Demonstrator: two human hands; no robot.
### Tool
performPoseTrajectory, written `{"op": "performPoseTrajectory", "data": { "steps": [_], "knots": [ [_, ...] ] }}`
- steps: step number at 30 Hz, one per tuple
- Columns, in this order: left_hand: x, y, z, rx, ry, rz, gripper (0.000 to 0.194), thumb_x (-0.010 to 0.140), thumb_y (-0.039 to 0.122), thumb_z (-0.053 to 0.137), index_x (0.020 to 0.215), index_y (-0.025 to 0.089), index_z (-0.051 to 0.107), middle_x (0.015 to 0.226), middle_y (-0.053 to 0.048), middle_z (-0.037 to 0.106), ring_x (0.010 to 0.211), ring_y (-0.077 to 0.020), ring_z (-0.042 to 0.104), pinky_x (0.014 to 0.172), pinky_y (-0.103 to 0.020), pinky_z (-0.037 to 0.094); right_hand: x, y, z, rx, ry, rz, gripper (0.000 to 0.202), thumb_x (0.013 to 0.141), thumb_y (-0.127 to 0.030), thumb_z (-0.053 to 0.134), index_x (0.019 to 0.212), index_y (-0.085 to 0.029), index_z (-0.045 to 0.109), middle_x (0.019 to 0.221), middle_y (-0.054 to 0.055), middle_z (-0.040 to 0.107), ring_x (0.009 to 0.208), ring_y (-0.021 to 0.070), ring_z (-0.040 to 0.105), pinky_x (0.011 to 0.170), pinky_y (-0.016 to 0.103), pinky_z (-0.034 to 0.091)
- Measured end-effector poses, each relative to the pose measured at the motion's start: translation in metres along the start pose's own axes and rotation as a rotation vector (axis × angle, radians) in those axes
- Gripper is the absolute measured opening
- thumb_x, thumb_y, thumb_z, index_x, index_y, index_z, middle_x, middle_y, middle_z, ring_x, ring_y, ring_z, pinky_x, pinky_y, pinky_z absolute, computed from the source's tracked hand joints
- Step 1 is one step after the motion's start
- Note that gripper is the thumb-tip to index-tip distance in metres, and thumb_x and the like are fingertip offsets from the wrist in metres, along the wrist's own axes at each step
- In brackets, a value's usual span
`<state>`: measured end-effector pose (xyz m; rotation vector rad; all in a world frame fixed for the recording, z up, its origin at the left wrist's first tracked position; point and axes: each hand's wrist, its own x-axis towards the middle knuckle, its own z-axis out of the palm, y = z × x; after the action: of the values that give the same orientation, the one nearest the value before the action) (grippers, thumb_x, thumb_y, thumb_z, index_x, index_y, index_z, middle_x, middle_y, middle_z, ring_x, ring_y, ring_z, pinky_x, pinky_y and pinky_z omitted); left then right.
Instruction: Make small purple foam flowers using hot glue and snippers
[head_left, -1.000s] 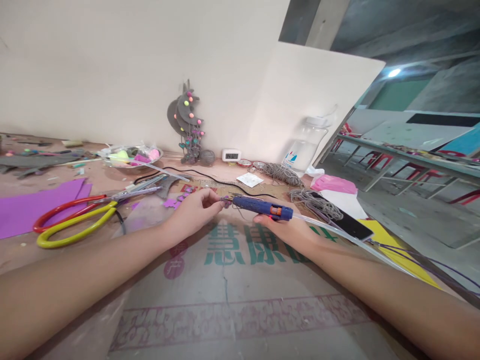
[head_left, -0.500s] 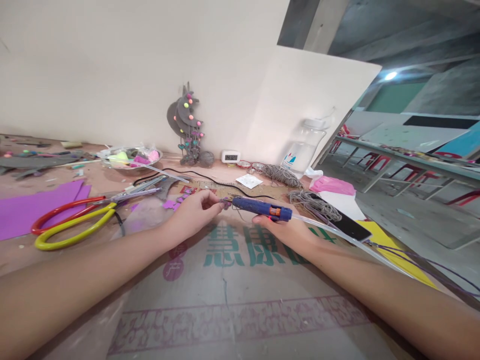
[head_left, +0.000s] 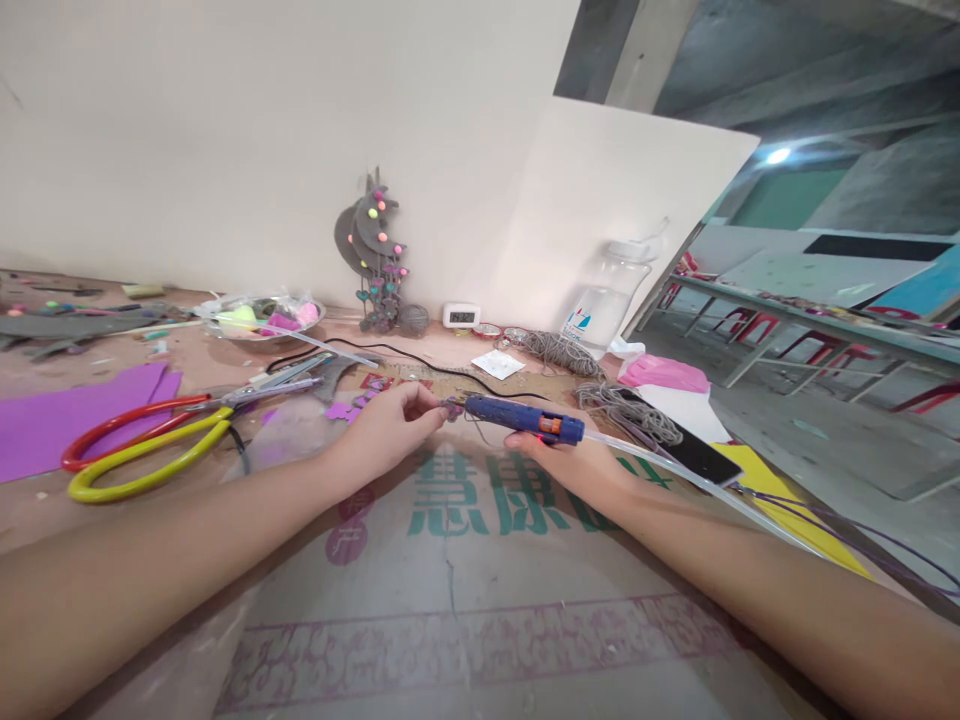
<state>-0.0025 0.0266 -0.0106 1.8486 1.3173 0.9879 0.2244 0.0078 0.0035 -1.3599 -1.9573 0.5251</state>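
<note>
"Cardboard (head_left: 360,610) printed with green characters covers the near part of the table (head_left: 161,365), and a pale board (head_left: 225,140) stands up behind it. Off to the right, grey tables (head_left: 795,305) and red stools (head_left: 817,345) fill the room."

"What's the left hand (head_left: 397,420) doing?"

"Pinching. Thumb and fingertips are pressed together on a small purple piece (head_left: 453,406), held above the cardboard, about midway between the two arms. Its exact shape is too small to make out."

"And the right hand (head_left: 574,455)?"

"Wrapped around a blue glue gun (head_left: 517,415), thumb low along its side. Most of the fingers are hidden, so I can't tell whether one presses the trigger. A red light glows near the thumb, and a long clear glue stick (head_left: 675,460) runs out of the back, over the forearm."

"Does the nozzle touch the piece?"

"It points left, right at it, but I can't tell touching from just beside."

"What lies around them?"

"To the left, scissors (head_left: 225,402) with one red and one yellow handle, their red one over purple sheets (head_left: 82,420). Farther back, a bowl (head_left: 296,338) of bright bits, then a grey moon ornament (head_left: 371,240) against the board. A small clock (head_left: 461,316) sits to its right, then grey yarn (head_left: 562,352) and a clear bottle (head_left: 600,300)."

"And by the right forearm?"

"A pink bag (head_left: 664,372) and a yellow sheet (head_left: 787,520)."
</note>
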Motion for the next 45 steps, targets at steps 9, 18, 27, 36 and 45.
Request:
{"op": "performPoseTrajectory", "data": {
  "steps": [9, 18, 27, 36, 45],
  "knots": [
    [-0.0003, -0.0004, -0.0001, 0.016, 0.002, -0.001, 0.023, 0.076, 0.042, 0.052, 0.076, 0.019, 0.056, 0.072, 0.002, 0.060, 0.066, -0.0142, 0.054, 0.058, -0.023, 0.038, -0.0003, 0.0010, 0.0005, 0.001, -0.007, 0.024, 0.027, 0.073, -0.043, 0.059, 0.090, -0.022, 0.063, 0.078, 0.000, 0.067, 0.070, 0.0168, 0.061, 0.062, 0.026, 0.047],
    [0.0010, -0.0045, 0.0008, -0.004, 0.004, 0.014, 0.022, 0.076, 0.040, 0.052, 0.078, 0.018, 0.056, 0.075, 0.001, 0.061, 0.067, -0.0147, 0.054, 0.058, -0.023, 0.038, -0.0001, 0.0021, 0.0012, 0.030, -0.007, 0.037, 0.029, 0.073, -0.044, 0.058, 0.089, -0.020, 0.063, 0.075, 0.001, 0.065, 0.065, 0.0162, 0.059, 0.058, 0.026, 0.046],
    [0.0021, -0.0062, 0.0009, -0.036, 0.005, 0.018, 0.019, 0.076, 0.038, 0.053, 0.077, 0.019, 0.055, 0.072, 0.001, 0.060, 0.064, -0.0141, 0.054, 0.057, -0.023, 0.039, 0.0007, 0.0044, 0.0008, 0.042, -0.001, 0.019, 0.029, 0.073, -0.045, 0.059, 0.088, -0.020, 0.064, 0.073, 0.000, 0.063, 0.067, 0.0155, 0.057, 0.059, 0.026, 0.046],
    [0.0008, -0.0060, 0.0006, -0.043, 0.007, 0.011, 0.018, 0.076, 0.038, 0.053, 0.077, 0.020, 0.055, 0.073, 0.001, 0.060, 0.064, -0.0141, 0.053, 0.058, -0.023, 0.039, 0.0016, 0.0054, 0.0015, 0.042, -0.015, 0.030, 0.030, 0.073, -0.046, 0.059, 0.088, -0.020, 0.063, 0.075, 0.001, 0.064, 0.068, 0.0159, 0.058, 0.061, 0.026, 0.046],
    [0.0011, -0.0052, -0.0003, -0.065, 0.009, 0.014, 0.019, 0.075, 0.038, 0.053, 0.076, 0.019, 0.055, 0.074, 0.000, 0.060, 0.065, -0.0141, 0.053, 0.060, -0.024, 0.040, 0.0009, 0.0041, 0.0011, 0.034, -0.026, 0.055, 0.032, 0.073, -0.048, 0.059, 0.090, -0.021, 0.064, 0.077, 0.000, 0.066, 0.070, 0.0159, 0.059, 0.062, 0.025, 0.047]
  ]
}}
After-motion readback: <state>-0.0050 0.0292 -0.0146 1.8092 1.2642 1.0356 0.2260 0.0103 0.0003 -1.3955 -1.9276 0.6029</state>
